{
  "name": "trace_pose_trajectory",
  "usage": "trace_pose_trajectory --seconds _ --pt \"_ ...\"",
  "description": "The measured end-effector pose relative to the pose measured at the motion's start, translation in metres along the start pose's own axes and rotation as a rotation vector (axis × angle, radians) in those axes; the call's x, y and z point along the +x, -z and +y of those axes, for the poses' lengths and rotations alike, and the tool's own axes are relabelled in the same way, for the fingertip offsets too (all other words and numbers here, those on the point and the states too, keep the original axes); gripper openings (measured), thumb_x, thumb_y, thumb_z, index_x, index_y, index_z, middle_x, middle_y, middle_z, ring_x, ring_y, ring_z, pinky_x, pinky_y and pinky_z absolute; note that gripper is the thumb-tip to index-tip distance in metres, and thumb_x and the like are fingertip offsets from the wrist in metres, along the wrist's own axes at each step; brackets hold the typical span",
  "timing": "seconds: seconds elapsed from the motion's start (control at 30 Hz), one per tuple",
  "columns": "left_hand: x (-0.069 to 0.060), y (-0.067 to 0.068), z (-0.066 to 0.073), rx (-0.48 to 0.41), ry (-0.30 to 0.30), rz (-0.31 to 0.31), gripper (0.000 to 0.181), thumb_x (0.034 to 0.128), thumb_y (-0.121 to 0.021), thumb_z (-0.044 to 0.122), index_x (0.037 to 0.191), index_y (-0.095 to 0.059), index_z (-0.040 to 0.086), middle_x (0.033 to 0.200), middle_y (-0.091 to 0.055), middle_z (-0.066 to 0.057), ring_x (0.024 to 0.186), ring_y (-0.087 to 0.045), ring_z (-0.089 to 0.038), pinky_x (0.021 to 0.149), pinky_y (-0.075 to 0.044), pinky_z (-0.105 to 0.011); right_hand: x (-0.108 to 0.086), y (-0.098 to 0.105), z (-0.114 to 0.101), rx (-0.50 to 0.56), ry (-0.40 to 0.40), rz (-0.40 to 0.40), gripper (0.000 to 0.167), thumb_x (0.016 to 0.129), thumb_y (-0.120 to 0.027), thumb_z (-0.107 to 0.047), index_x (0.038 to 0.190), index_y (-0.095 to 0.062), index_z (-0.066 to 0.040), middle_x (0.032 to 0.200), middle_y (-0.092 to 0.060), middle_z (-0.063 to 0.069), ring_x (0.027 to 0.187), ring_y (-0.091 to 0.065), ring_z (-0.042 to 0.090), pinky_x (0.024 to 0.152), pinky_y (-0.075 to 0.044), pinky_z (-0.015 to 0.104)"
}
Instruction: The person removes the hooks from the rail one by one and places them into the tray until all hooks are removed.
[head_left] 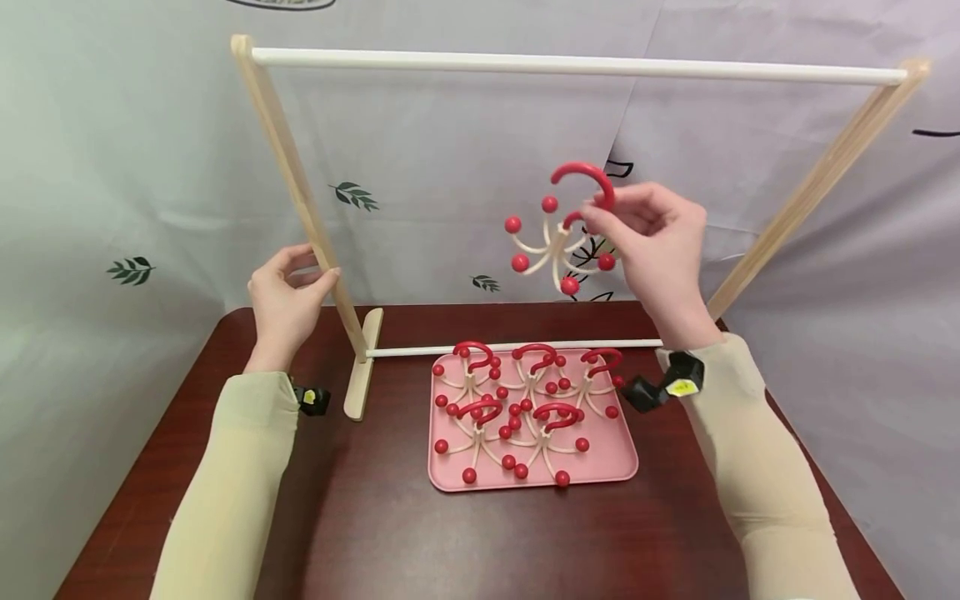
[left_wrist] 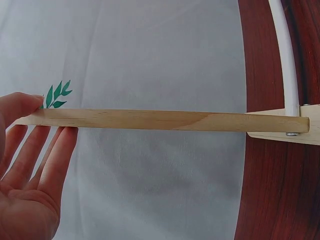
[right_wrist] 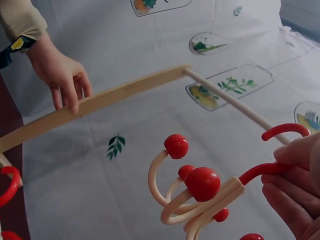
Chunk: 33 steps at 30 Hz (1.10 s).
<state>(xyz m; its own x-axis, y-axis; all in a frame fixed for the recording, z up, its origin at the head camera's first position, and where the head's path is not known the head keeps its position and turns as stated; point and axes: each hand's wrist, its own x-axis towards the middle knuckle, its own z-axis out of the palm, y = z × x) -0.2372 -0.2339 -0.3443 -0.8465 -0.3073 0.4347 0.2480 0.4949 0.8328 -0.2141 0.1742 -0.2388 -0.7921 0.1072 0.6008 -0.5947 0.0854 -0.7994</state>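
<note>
My right hand (head_left: 666,254) pinches the red hook (head_left: 594,172) of a small hanger (head_left: 558,240) with curved cream arms tipped by red balls. It is held up in the air, below the white top rod (head_left: 577,67) of a wooden rack and apart from it. In the right wrist view, the thumb and fingers hold the hook, while the balled arms (right_wrist: 172,212) spread out to the left. My left hand (head_left: 288,300) grips the rack's left wooden post (head_left: 288,162). Seen from the left wrist, the thumb lies on one side of the post and straight fingers (left_wrist: 57,165) on the other.
Several similar hangers (head_left: 545,433) lie on a pink tray (head_left: 611,462) on the dark red-brown table (head_left: 390,517). Behind the tray runs the rack's lower white rod (head_left: 408,352). The right post (head_left: 817,187) rises past my right forearm. A patterned cloth hangs behind.
</note>
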Motion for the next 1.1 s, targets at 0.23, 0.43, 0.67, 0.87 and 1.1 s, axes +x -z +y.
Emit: trace_pose_trajectory --seconds 0.23,0.43,0.67,0.87,1.1 --pt "-0.001 0.000 -0.001 -0.002 0.015 -0.012 0.042 0.0902 -0.080 0.024 0.129 -0.070 0.013 0.116 -0.071 -0.008 0.099 -0.071 -0.015 0.072 -0.055 -0.017 -0.032 0.035 0.026 -0.037 -0.065 0.021 0.021 0.080 -0.087 -0.002 0.096 -0.076 0.005 0.088 -0.076 0.009 0.078 -0.075 0.016 0.063 -0.055 0.018" --pt "-0.002 -0.001 -0.001 -0.003 0.015 -0.008 0.041 0.0907 -0.080 0.023 0.129 -0.070 0.012 0.116 -0.071 -0.008 0.099 -0.071 -0.015 0.073 -0.056 -0.018 -0.061 0.058 0.034 -0.065 -0.137 0.025 0.021 0.080 -0.087 0.001 0.095 -0.074 0.007 0.088 -0.077 0.008 0.078 -0.075 0.014 0.062 -0.058 0.020" --pt "-0.002 -0.001 -0.001 0.002 0.009 -0.003 0.040 0.0905 -0.080 0.023 0.128 -0.070 0.011 0.115 -0.071 -0.008 0.099 -0.072 -0.015 0.074 -0.056 -0.018 -0.089 0.082 0.042 -0.013 -0.227 0.055 0.020 0.079 -0.084 0.008 0.093 -0.070 0.011 0.087 -0.077 0.008 0.079 -0.075 0.016 0.064 -0.058 0.020" --pt "-0.001 -0.001 0.000 -0.004 0.002 -0.007 0.040 0.0903 -0.080 0.023 0.128 -0.071 0.012 0.114 -0.072 -0.008 0.097 -0.071 -0.014 0.073 -0.056 -0.018 -0.107 0.094 0.045 -0.048 -0.288 0.105 0.019 0.078 -0.084 0.011 0.090 -0.069 0.011 0.084 -0.076 0.006 0.077 -0.075 0.014 0.062 -0.057 0.019" --pt "0.000 0.000 0.001 -0.001 0.001 -0.003 0.040 0.0900 -0.080 0.024 0.127 -0.071 0.012 0.114 -0.072 -0.008 0.097 -0.072 -0.013 0.073 -0.056 -0.018 -0.122 0.106 0.047 -0.015 -0.286 0.081 0.019 0.080 -0.080 0.015 0.093 -0.067 0.015 0.085 -0.076 0.009 0.072 -0.075 0.017 0.069 -0.059 0.024"
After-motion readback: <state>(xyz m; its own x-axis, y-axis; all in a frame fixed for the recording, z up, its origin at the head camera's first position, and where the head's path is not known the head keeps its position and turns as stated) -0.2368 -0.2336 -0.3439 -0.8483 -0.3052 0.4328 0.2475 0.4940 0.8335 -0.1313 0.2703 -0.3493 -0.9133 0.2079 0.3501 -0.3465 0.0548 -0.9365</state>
